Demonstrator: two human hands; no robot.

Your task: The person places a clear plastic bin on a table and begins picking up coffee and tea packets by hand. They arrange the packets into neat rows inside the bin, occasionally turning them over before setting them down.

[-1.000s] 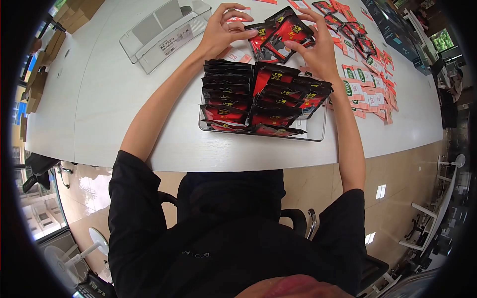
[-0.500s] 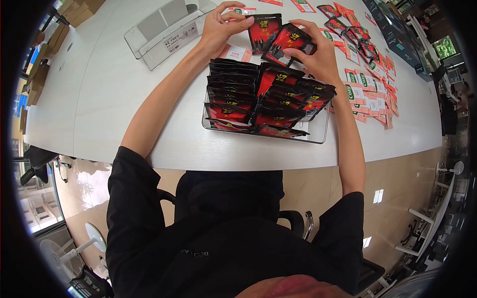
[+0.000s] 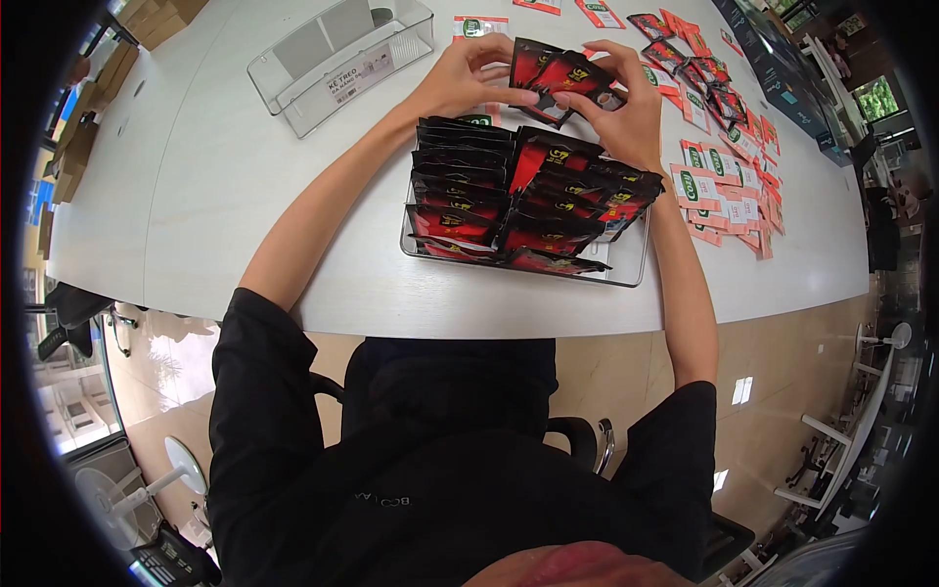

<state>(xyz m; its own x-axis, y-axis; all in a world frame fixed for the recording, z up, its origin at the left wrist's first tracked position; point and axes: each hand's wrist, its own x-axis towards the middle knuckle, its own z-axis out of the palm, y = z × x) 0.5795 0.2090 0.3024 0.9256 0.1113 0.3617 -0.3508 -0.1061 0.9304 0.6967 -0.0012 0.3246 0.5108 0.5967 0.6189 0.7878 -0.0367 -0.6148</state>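
Between my hands, above the far side of a clear container, are several overlapping black and red packets (image 3: pixel 564 80). My left hand (image 3: pixel 474 76) grips their left side, thumb in front and fingers behind. The right side is pinched by my right hand (image 3: pixel 626 103). Just below, the clear container (image 3: pixel 626 277) holds two rows of upright black and red packets (image 3: pixel 553 201). My right forearm passes beside the container's right edge.
An empty clear rack (image 3: pixel 342 68) with a label stands at the back left. Orange and white packets (image 3: pixel 724 191) lie scattered on the right, with loose black and red packets (image 3: pixel 699 73) behind them. Dark boxes (image 3: pixel 782 88) line the table's right edge.
My left hand has moved right and slightly down, bringing its packet against those in my right hand. The packets now overlap in one bundle.
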